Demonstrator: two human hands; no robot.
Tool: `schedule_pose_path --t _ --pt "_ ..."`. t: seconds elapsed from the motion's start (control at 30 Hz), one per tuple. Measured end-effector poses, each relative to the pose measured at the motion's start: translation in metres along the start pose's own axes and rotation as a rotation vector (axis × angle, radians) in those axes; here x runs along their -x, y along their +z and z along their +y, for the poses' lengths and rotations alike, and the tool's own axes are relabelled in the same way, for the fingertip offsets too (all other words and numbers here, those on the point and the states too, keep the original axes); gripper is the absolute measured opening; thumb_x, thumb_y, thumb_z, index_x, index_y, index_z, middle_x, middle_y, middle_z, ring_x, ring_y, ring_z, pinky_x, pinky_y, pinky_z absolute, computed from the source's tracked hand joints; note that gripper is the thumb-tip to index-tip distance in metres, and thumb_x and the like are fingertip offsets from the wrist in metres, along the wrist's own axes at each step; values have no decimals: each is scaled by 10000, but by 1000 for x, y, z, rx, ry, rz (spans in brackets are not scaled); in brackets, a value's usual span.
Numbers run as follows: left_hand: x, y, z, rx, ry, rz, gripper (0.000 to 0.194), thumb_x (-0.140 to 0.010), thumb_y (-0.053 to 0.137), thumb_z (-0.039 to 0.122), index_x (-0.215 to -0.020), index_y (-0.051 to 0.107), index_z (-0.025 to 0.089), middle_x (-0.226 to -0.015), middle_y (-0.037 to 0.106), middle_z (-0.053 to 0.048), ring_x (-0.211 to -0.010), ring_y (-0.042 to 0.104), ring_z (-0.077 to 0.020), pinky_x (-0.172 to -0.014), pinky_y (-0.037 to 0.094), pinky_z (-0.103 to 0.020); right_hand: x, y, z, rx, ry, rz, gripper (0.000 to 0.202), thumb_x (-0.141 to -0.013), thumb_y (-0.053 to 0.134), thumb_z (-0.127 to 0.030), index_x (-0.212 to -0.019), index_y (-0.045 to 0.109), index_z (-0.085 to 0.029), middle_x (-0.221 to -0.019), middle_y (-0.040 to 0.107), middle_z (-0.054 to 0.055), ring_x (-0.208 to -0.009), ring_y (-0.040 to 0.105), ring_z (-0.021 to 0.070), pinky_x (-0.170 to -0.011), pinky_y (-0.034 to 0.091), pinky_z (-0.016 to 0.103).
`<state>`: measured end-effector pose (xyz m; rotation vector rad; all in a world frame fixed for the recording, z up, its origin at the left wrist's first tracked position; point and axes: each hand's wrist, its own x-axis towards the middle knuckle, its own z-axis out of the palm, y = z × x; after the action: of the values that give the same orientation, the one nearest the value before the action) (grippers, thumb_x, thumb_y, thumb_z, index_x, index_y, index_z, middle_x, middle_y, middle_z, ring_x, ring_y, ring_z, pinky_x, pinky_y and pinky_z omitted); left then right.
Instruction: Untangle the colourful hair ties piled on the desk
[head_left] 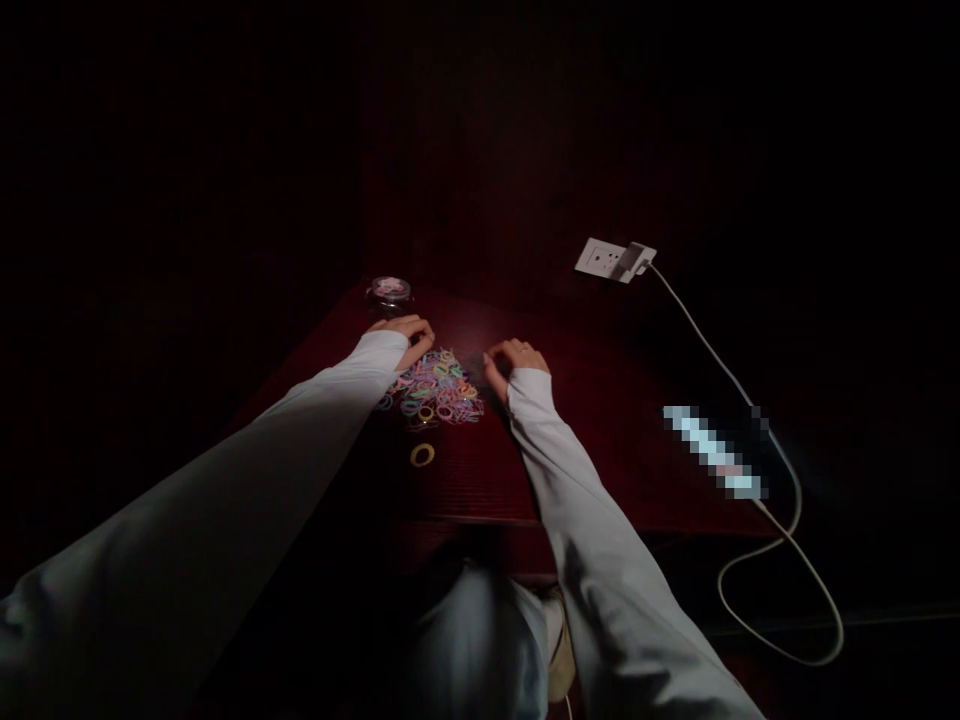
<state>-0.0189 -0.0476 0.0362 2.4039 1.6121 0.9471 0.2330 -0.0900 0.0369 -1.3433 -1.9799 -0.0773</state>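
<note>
Colourful hair ties point(442, 385) lie in a tangled pile on the dark red table point(480, 480). One yellow hair tie point(422, 456) rests apart, nearer the front edge. My left hand point(409, 332) is at the pile's far left side, fingers bent and thumb close to the forefinger. To the right of the pile is my right hand point(517, 355), also curled, thumb and fingertips near each other. Dim light hides what, if anything, is between the fingers of either hand. Just beyond my left hand stands a clear round jar point(390, 292) with a pinkish top.
A white wall socket point(601, 260) with a plugged-in charger point(636, 262) is at the back right. Its white cable point(701, 335) loops down to a pixelated, lit device point(712, 452) on the right. My legs point(480, 640) are below the table's front edge.
</note>
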Motion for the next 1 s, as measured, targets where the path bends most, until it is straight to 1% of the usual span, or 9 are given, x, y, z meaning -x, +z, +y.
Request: schedule_pose_path --t 0.07,0.17,0.23,0.33,0.47,0.6,0.7,0.83,1.0 --pt "-1 2 0 -17 -29 18 244 -1024 509 344 -992 732 251 -1123 776 -42 -1048 712 -248 -937 464 -363 -1 8 -23 -52 -103 -106 157 -970 707 -413 -1028 731 -269 -1039 725 66 -1038 634 259 -981 468 381" --pt "-3 3 -3 -14 -64 -15 261 -1036 511 393 -991 731 261 -1055 793 -38 -1003 716 -249 -906 464 -354 -2 17 -45 -107 -176 -220 306 -916 799 -436 -1179 735 -293 -1162 720 64 -1103 643 261 -1039 482 392" --pt "-3 0 -4 -2 -74 -39 303 -1045 502 449 -956 726 265 -987 798 -35 -972 714 -254 -872 465 -349 -3 22 -49 -118 -182 -270 335 -877 849 -421 -1173 747 -301 -1185 715 59 -1108 646 257 -1054 486 393" --pt "-1 -4 -4 -2 -61 -20 388 -1058 472 518 -888 712 266 -910 791 -31 -919 705 -251 -817 461 -334 -8 30 -41 -151 -156 -314 245 -877 837 -338 -1107 766 -286 -1127 722 50 -1058 656 235 -990 511 360" --pt "3 -5 -1 22 -34 22 444 -1072 445 556 -857 706 267 -858 772 -15 -858 688 -227 -774 448 -314 -14 36 -24 -288 -67 -273 147 -853 799 -286 -995 772 -254 -994 737 28 -915 662 193 -872 531 308" --pt "3 -4 4 16 -70 14 425 -1052 474 546 -848 712 258 -860 765 -26 -871 687 -233 -757 435 -324 -14 36 -14 -481 108 -178 191 -854 763 -386 -978 773 -241 -902 744 11 -790 657 158 -752 532 270" --pt "4 -7 7 13 -77 -41 432 -1055 465 539 -892 740 248 -877 762 -45 -886 697 -239 -774 449 -335 -13 39 -13 -599 209 -169 276 -821 771 -449 -982 768 -224 -857 734 10 -714 644 140 -659 517 250" --pt "8 -13 11 30 -56 -84 457 -1067 438 554 -941 756 250 -912 767 -49 -917 711 -246 -814 470 -349 -14 41 -14 -674 272 -146 353 -798 772 -527 -982 768 -226 -834 737 17 -682 652 149 -618 524 260" --pt "5 -14 12 40 -64 -114 441 -1065 462 555 -907 734 245 -899 767 -43 -917 716 -249 -809 463 -351 -13 37 -16 -711 306 -128 326 -820 763 -498 -962 781 -204 -814 749 37 -715 682 168 -671 562 290"
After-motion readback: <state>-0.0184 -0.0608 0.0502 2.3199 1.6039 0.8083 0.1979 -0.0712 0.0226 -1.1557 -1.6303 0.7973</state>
